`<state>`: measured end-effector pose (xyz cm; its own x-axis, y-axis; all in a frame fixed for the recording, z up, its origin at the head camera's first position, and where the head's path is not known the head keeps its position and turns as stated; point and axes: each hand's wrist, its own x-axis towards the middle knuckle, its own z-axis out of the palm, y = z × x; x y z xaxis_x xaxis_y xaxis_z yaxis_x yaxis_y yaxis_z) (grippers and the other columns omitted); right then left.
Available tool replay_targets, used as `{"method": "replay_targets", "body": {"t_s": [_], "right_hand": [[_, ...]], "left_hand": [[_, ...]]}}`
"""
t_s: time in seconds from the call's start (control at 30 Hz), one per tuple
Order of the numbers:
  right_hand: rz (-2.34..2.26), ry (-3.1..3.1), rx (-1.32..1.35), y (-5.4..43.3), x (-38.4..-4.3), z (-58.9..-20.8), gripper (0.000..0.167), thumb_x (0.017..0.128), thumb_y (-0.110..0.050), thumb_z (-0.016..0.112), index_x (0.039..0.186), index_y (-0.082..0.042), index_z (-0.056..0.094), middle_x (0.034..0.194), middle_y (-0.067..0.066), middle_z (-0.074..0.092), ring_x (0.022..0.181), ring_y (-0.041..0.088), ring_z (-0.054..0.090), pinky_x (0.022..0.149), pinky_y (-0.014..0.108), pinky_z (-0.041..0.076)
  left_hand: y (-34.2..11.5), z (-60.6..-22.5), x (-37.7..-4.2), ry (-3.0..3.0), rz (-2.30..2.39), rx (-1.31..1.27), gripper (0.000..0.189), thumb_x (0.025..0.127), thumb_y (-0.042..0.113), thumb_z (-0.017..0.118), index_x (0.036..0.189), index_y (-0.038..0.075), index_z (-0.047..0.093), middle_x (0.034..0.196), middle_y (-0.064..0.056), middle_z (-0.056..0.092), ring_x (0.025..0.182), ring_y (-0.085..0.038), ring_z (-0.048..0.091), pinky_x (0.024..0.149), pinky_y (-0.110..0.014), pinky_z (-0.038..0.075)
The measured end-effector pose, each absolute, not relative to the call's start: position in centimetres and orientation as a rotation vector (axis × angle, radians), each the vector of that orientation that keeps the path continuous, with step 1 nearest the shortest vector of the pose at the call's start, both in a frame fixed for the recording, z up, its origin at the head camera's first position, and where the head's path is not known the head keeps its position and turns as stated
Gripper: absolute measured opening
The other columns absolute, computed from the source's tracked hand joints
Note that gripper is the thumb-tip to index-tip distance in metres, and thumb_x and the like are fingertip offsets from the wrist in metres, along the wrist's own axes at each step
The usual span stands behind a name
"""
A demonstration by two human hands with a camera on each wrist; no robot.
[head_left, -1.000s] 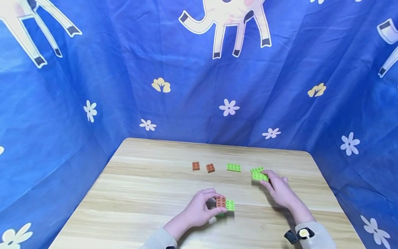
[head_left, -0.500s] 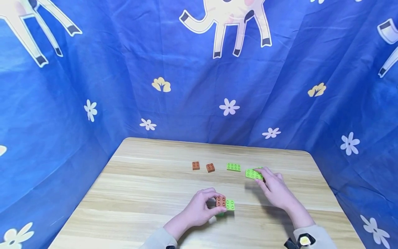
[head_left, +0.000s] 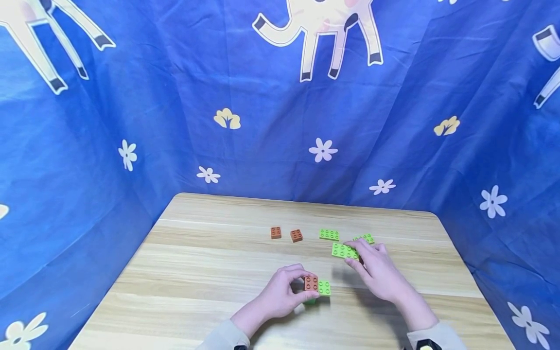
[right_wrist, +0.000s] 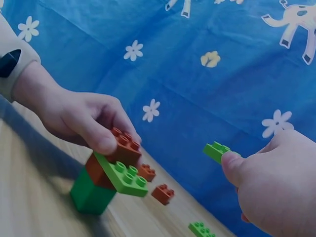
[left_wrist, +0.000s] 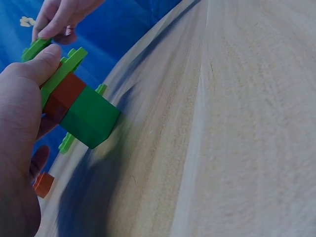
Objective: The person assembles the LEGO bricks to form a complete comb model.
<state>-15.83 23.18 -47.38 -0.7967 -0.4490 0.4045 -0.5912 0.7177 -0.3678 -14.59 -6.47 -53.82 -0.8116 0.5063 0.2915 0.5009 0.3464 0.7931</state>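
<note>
Right hand [head_left: 377, 274] pinches a lime plate [head_left: 344, 251] between thumb and fingers, raised off the table [head_left: 197, 272]. Over the last 1 second, that plate has travelled toward 9 o'clock, away from a spare lime plate [head_left: 369, 238] that it overlapped in the head view; the spare now shows at its 2 o'clock, partly hidden behind the fingers. Left hand [head_left: 280, 294] has hardly shifted: it grips a small stack [right_wrist: 101, 174] at the held plate's 7 o'clock. From the top, that stack runs: top brown brick [head_left: 311, 283], offset lime plate [head_left: 324, 288], lower brown brick [left_wrist: 65, 96], dark green brick [left_wrist: 91, 117]. I judge this to be a fetching step: the 2 hands are nearer each other, but the held plate is not yet joined to anything.

Toward 11 o'clock from the stack lie 2 loose brown bricks, a left brick [head_left: 275, 233] and a right brick [head_left: 296, 236]; at its 1 o'clock lies a further lime plate [head_left: 329, 235]. Blue cloth [head_left: 271, 160] hangs at 12 o'clock, past the table's far edge.

Left thumb and fingers straddle the top brown brick and probably limit room there, while the offset plate's studs at 3 o'clock are bare. Nothing visible stands between held plate and stack. Whether the stack's base touches the table, I cannot tell.
</note>
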Motion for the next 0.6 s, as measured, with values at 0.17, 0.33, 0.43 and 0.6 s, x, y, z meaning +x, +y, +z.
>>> {"method": "replay_targets", "body": {"t_s": [0.17,0.33,0.43,0.6], "right_hand": [[0.71,-2.635,0.846,22.4,-15.3,-47.3,0.035,0.107,-0.028,0.066,0.138,-0.012,0.063,0.124,-0.009,0.065,0.082,-0.001,0.053,0.094,0.041,0.035],[0.712,-2.633,0.881,21.6,-14.9,-47.2,0.035,0.108,-0.029,0.064,0.141,-0.016,0.061,0.132,-0.01,0.064,0.101,0.005,0.062,0.096,0.04,0.034],[0.716,-2.629,0.899,21.1,-14.5,-47.2,0.036,0.107,-0.03,0.064,0.141,-0.018,0.061,0.133,-0.011,0.065,0.106,0.005,0.063,0.096,0.038,0.033],[0.74,-2.612,0.937,20.1,-13.9,-47.3,0.036,0.107,-0.029,0.065,0.14,-0.014,0.063,0.129,-0.013,0.065,0.098,0.001,0.059,0.092,0.037,0.032]], "left_hand": [[-6.5,-53.9,-14.6,2.542,1.549,0.966,0.044,0.09,0.047,0.082,0.122,0.017,0.077,0.098,0.02,0.066,0.096,-0.004,0.063,0.092,-0.04,0.055],[-6.5,-53.9,-14.6,2.558,1.555,0.995,0.043,0.09,0.046,0.082,0.121,0.016,0.077,0.099,0.021,0.066,0.097,-0.003,0.064,0.094,-0.04,0.055],[-6.4,-54.0,-14.6,2.569,1.549,1.006,0.043,0.09,0.046,0.082,0.12,0.016,0.078,0.1,0.021,0.066,0.098,-0.003,0.064,0.096,-0.038,0.054],[-6.4,-54.1,-14.7,2.579,1.536,1.012,0.044,0.09,0.047,0.082,0.121,0.016,0.077,0.1,0.022,0.066,0.099,-0.003,0.064,0.098,-0.036,0.052]]}}
